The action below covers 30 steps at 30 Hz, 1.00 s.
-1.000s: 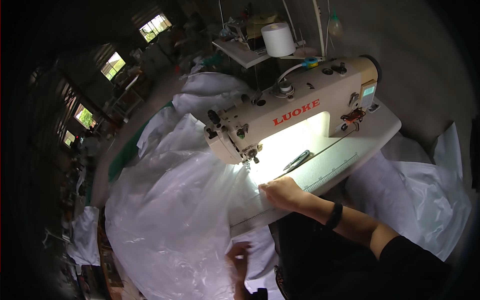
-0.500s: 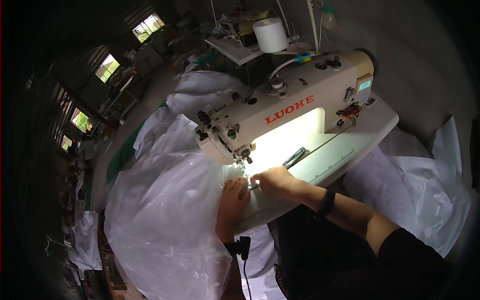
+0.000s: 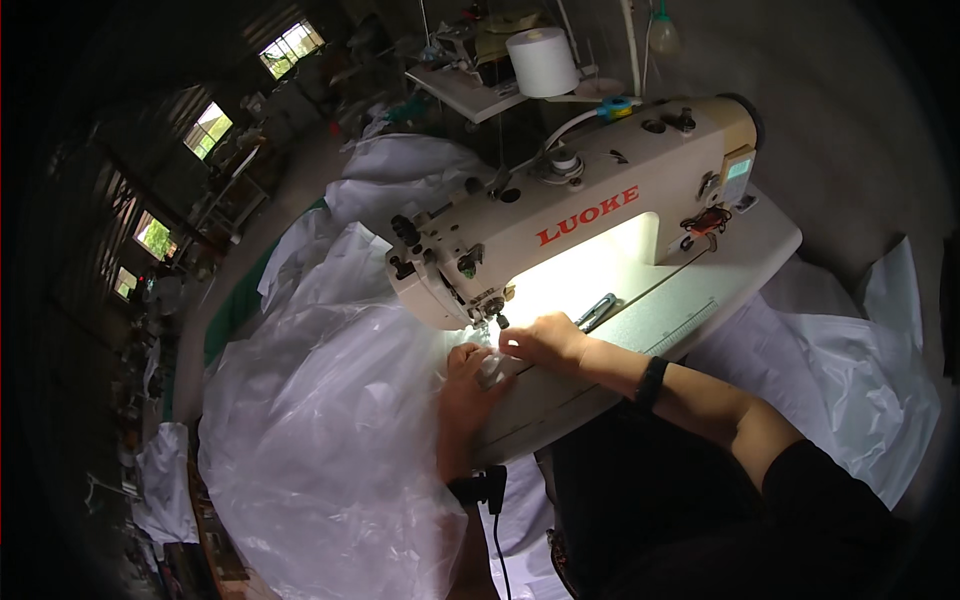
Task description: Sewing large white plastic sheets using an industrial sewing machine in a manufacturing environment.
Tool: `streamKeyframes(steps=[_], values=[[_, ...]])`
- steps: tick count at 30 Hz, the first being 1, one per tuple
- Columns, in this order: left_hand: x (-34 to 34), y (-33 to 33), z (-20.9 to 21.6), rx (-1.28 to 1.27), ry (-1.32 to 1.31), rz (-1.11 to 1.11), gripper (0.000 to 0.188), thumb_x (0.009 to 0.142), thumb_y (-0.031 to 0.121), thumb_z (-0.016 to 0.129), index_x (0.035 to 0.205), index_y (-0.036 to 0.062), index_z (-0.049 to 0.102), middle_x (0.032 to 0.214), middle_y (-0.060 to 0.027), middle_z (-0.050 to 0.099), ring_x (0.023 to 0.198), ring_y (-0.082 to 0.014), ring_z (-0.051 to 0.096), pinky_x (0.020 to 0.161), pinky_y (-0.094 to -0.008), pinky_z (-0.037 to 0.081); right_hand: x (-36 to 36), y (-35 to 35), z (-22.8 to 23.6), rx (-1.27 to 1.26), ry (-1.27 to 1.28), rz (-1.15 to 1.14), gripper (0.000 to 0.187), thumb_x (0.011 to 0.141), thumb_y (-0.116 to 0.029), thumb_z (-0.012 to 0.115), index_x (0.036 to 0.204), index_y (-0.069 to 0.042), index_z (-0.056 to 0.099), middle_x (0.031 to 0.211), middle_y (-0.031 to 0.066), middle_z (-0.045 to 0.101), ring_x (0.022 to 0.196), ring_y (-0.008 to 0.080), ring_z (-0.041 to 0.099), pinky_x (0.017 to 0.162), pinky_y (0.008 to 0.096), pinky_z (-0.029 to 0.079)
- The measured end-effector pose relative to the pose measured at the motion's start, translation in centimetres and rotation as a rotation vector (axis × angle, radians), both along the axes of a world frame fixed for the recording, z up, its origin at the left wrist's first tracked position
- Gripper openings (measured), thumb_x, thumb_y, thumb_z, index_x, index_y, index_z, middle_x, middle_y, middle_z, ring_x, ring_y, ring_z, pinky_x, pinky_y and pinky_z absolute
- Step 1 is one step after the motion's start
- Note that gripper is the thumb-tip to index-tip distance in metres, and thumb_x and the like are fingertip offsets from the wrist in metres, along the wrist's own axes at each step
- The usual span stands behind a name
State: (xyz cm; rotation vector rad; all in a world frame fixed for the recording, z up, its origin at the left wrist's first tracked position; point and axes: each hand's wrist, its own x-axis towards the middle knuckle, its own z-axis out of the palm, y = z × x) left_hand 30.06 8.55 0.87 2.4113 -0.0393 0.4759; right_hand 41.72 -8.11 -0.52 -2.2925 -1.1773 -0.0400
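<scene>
A white sewing machine (image 3: 580,215) stands before me, its lamp lighting the bed under the arm. A big translucent plastic sheet (image 3: 320,440) spills over the left side of the bed, its edge running toward the needle. My left hand (image 3: 466,390) has its fingers bent over that edge just in front of the presser foot (image 3: 490,318). Close beside it, my right hand (image 3: 548,342) is closed in a pinch at the sheet's edge, right of the needle. The exact fingertip contact is partly hidden. Silver thread snips (image 3: 597,312) lie on the bed beyond my right hand.
A white thread cone (image 3: 542,62) stands on a holder behind the machine. More white sheeting (image 3: 840,370) hangs off the bed's right side. A black cable (image 3: 497,540) drops from my left wrist. Further white sheets (image 3: 400,160) lie behind on the left.
My right hand has risen slightly, nearer the needle. My left thumb has spread out to the right, and the fingers have shifted a little forward. The view has tilted slightly.
</scene>
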Motion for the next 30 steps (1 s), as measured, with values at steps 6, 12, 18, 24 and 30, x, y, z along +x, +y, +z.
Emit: streamKeyframes(steps=[6,12,18,24,30], values=[[2.6,1.1,-1.8,-0.111,0.109,0.106,0.016,0.090,0.016,0.066,0.095,0.0010,0.066,0.099,-0.0118,0.062,0.096,-0.0259,0.060,0.082,-0.0366,0.048,0.7,0.5,0.1,-0.007,0.043,-0.010,0.028,0.093,-0.040,0.061,0.097,-0.016,0.074,0.075,0.0090,0.071,0.072,0.0283,0.070,0.066,0.0400,0.056],[2.4,1.2,-1.6,-0.321,0.004,0.200,0.016,0.090,0.015,0.066,0.099,0.0008,0.067,0.102,-0.0132,0.062,0.094,-0.0289,0.061,0.083,-0.0367,0.048,0.5,1.1,-0.4,0.011,0.044,-0.088,0.033,0.093,-0.043,0.059,0.095,-0.014,0.074,0.079,0.0113,0.072,0.074,0.0288,0.070,0.068,0.0403,0.056],[1.1,-0.4,-0.3,0.264,-0.264,0.104,0.020,0.078,0.008,0.073,0.098,0.0060,0.071,0.105,-0.0106,0.065,0.100,-0.0278,0.062,0.090,-0.0396,0.048,0.8,0.9,0.0,-0.001,0.053,-0.053,0.035,0.094,-0.043,0.058,0.095,-0.011,0.074,0.079,0.0126,0.071,0.076,0.0301,0.070,0.068,0.0407,0.056],[2.4,0.1,-1.1,0.053,-0.122,0.148,0.016,0.080,0.014,0.074,0.093,0.0052,0.072,0.100,-0.0106,0.066,0.095,-0.0280,0.062,0.087,-0.0378,0.049,0.6,0.9,-0.3,0.014,0.016,-0.051,0.035,0.094,-0.043,0.060,0.093,-0.011,0.073,0.077,0.0113,0.070,0.075,0.0299,0.070,0.066,0.0407,0.055],[3.1,0.7,-2.0,0.018,-0.076,0.124,0.013,0.081,0.016,0.072,0.089,0.0048,0.071,0.091,-0.0075,0.066,0.088,-0.0246,0.063,0.082,-0.0360,0.049,0.6,1.1,-0.8,0.198,0.108,-0.153,0.037,0.091,-0.045,0.063,0.083,-0.009,0.066,0.073,0.0087,0.068,0.068,0.0307,0.068,0.060,0.0425,0.053]])
